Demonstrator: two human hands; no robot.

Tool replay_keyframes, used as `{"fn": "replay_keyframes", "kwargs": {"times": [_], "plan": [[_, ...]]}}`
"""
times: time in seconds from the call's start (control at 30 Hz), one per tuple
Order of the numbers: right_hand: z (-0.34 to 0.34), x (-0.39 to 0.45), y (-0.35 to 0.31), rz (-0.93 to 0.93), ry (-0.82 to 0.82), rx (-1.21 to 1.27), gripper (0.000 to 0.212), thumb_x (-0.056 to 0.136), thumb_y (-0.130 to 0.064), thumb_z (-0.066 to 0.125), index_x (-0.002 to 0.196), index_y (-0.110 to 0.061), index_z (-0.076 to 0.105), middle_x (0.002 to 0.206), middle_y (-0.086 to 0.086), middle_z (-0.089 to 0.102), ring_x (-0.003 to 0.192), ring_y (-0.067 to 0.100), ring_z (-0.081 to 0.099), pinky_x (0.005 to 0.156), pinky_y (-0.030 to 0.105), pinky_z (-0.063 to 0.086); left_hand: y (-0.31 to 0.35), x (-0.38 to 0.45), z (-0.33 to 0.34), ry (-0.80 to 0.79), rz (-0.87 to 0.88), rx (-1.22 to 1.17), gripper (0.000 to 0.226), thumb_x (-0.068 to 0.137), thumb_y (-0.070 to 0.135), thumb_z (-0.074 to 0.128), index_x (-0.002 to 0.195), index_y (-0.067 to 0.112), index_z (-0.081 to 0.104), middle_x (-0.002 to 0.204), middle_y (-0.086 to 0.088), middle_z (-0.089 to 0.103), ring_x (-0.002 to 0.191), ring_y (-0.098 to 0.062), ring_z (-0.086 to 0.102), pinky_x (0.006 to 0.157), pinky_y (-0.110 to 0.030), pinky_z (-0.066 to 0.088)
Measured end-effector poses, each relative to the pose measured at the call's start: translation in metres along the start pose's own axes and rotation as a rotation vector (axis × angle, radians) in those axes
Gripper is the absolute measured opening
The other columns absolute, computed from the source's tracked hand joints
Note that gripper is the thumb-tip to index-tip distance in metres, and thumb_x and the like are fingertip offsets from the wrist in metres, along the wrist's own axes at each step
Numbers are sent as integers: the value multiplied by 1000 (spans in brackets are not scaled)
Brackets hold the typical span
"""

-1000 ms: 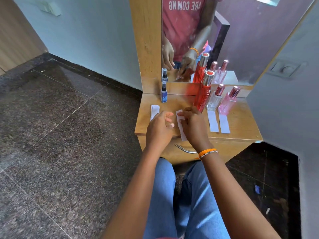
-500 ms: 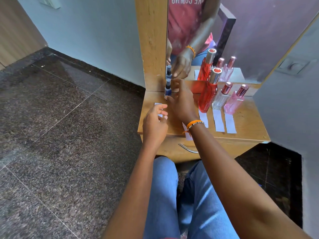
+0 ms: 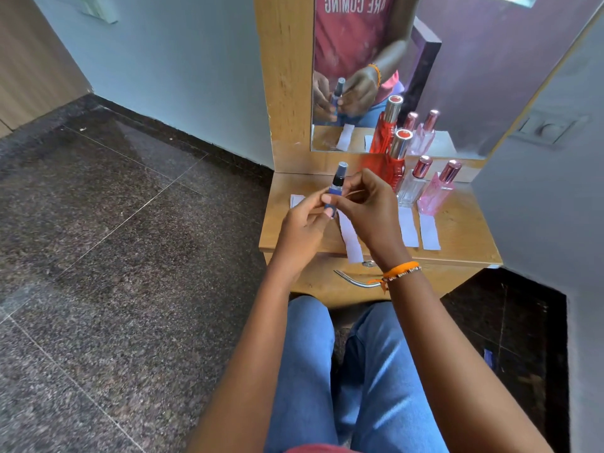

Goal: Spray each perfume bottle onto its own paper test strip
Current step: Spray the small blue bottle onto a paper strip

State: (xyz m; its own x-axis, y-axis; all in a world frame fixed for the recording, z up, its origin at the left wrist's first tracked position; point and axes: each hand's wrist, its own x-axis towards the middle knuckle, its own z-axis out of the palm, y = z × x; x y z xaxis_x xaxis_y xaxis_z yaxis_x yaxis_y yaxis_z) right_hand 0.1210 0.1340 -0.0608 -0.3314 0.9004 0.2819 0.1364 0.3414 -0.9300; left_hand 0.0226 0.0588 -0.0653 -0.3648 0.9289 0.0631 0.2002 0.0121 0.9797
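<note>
Both hands hold a small blue spray bottle point(image 3: 336, 188) upright above the wooden dresser top point(image 3: 457, 230). My left hand point(image 3: 302, 230) grips its lower body and my right hand point(image 3: 366, 207) pinches it from the right. Below them lies a white paper strip point(image 3: 351, 238) that overhangs the front edge. Another strip point(image 3: 295, 200) peeks out at the left. A tall red bottle point(image 3: 394, 165), a clear bottle point(image 3: 412, 186) and a pink bottle point(image 3: 438, 191) stand at the back right. Two strips point(image 3: 408, 227) point(image 3: 429, 232) lie in front of the clear and pink bottles.
A mirror point(image 3: 457, 76) rises behind the bottles and reflects them and the hands. A metal drawer handle point(image 3: 353, 280) sits under the top's front edge. A grey wall point(image 3: 555, 191) closes in on the right; dark stone floor point(image 3: 114, 256) spreads to the left.
My right hand took the blue bottle from the back of the dresser and brought it forward and up. My left hand rose from the strip and closed on the bottle.
</note>
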Motion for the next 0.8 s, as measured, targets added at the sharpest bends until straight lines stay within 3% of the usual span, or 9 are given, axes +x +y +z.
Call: {"fn": "replay_keyframes", "kwargs": {"times": [0.13, 0.23, 0.3, 0.43, 0.5, 0.6, 0.67, 0.73, 0.8], "plan": [[-18, -9, -8, 71, -43, 57, 17, 75, -18, 79, 77, -12, 62, 71, 1, 59, 66, 10, 54, 63, 21, 46, 4, -5, 9, 38, 30, 19, 25, 91, 11, 52, 113, 20, 62, 96, 14, 64, 90, 6, 58, 89, -27, 50], [-26, -11, -16, 64, 23, 158, 20, 78, -14, 75, 92, -4, 65, 76, 5, 60, 70, 11, 55, 65, 16, 46, 6, -7, 11, -16, 18, 89, 25, 93, 14, 50, 114, 21, 60, 105, 4, 65, 100, -8, 59, 92, -30, 47], [-28, -11, -21, 59, 48, 200, 12, 80, -9, 72, 89, -5, 65, 75, 2, 61, 69, 8, 58, 65, 14, 47, 8, -10, 12, -64, -2, 101, 24, 94, 14, 48, 114, 21, 58, 108, 2, 65, 104, -11, 59, 95, -32, 46], [-29, -13, -22, 59, 8, 203, 12, 79, -6, 73, 76, -9, 61, 71, 2, 62, 66, 12, 59, 61, 19, 49, 21, -16, 20, -105, -1, 12, 21, 98, 19, 42, 114, 22, 55, 105, 5, 62, 102, -7, 57, 92, -27, 44], [-28, -16, -22, 70, 19, 229, 16, 79, -7, 73, 72, -11, 59, 68, 3, 61, 63, 11, 58, 59, 20, 47, 25, -18, 26, -82, 25, -33, 20, 99, 20, 38, 110, 16, 54, 95, 2, 58, 91, -7, 56, 85, -26, 44], [-32, -20, -23, 95, 44, 297, 18, 82, -8, 70, 70, -9, 57, 65, 5, 57, 59, 9, 53, 58, 20, 44, 31, -23, 36, -59, 41, -101, 21, 101, 22, 34, 103, 16, 54, 82, 7, 53, 73, 4, 50, 69, -11, 41], [-37, -22, -24, 114, -3, 360, 14, 82, -12, 68, 73, -7, 59, 66, 7, 57, 63, 16, 53, 61, 26, 45, 33, -25, 39, -57, 11, -187, 22, 100, 23, 35, 98, 20, 57, 80, 11, 57, 70, 11, 54, 63, -4, 41], [-40, -24, -21, 141, -39, 412, 10, 82, -14, 66, 75, -7, 62, 68, 7, 58, 68, 23, 52, 65, 32, 46, 34, -25, 39, -53, -42, -269, 25, 100, 25, 38, 88, 29, 60, 79, 12, 60, 71, 7, 57, 65, -8, 44], [-42, -25, -20, 155, -67, 427, 9, 82, -15, 65, 77, -7, 65, 67, 8, 59, 67, 25, 52, 66, 35, 46, 32, -23, 38, -101, -77, -324, 25, 99, 28, 39, 83, 26, 59, 70, 6, 56, 63, -2, 51, 62, -17, 40]]}}
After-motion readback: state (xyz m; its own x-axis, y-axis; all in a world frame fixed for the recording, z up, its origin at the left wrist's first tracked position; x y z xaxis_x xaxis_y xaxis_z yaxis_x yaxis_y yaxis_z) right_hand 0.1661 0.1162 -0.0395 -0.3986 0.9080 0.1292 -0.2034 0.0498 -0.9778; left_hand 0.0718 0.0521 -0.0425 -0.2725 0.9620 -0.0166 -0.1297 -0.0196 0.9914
